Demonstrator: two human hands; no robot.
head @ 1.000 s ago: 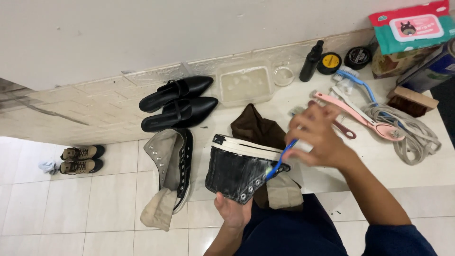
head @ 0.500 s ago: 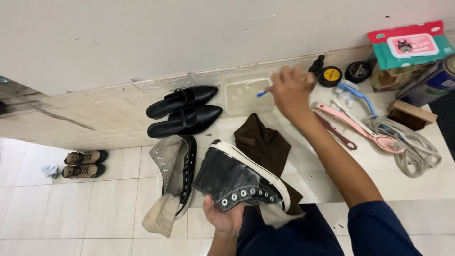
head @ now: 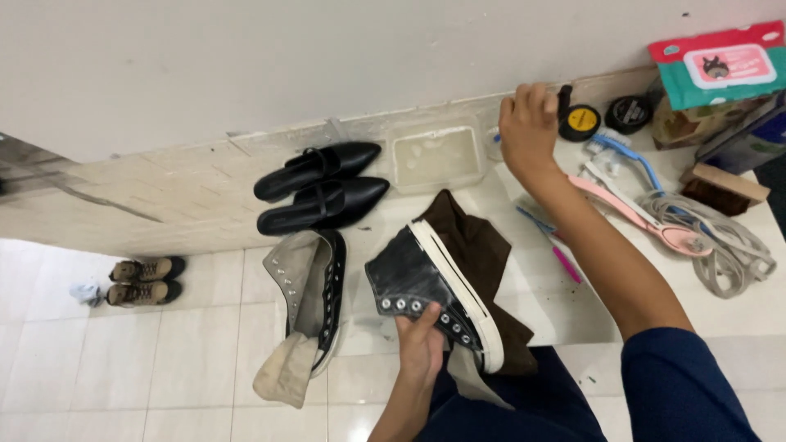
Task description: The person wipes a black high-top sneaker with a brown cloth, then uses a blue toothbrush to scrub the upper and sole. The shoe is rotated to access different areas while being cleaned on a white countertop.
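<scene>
White floor tiles (head: 164, 360) fill the left side, and a small pair of brown boots (head: 141, 281) stands there, well apart from the rest. Next comes a grey and black sneaker (head: 309, 315) lying on the floor, its tongue flopped toward the near edge. Just beyond it, two black pointed flats (head: 321, 187) lie side by side near the wall.

The left hand (head: 422, 344) is closed on the black sneaker (head: 430, 286), fingers wrapped over the eyelet side, with the white sole turned to the right. This shoe is held above a brown cloth (head: 483, 245) spread on the floor in front of the person's lap. Beyond the cloth, a clear tub (head: 435, 157) of cloudy water sits against the wall.

The right hand (head: 528, 123) reaches out to the wall just right of the tub, fingers curled downward; whether it grips anything I cannot tell. A blue toothbrush (head: 536, 221) and a pink one (head: 566, 263) lie on the floor beside the forearm. Just right of the hand stand a dark bottle (head: 565, 96), a yellow-lidded tin (head: 580, 121) and a black tin (head: 629, 113). Further right lie a blue brush (head: 626, 154), a pink long-handled brush (head: 647, 223), grey laces (head: 729, 254) in a loose heap, and a wooden brush (head: 725, 187). A pack of wipes (head: 720, 64) sits at the far right against the wall.
</scene>
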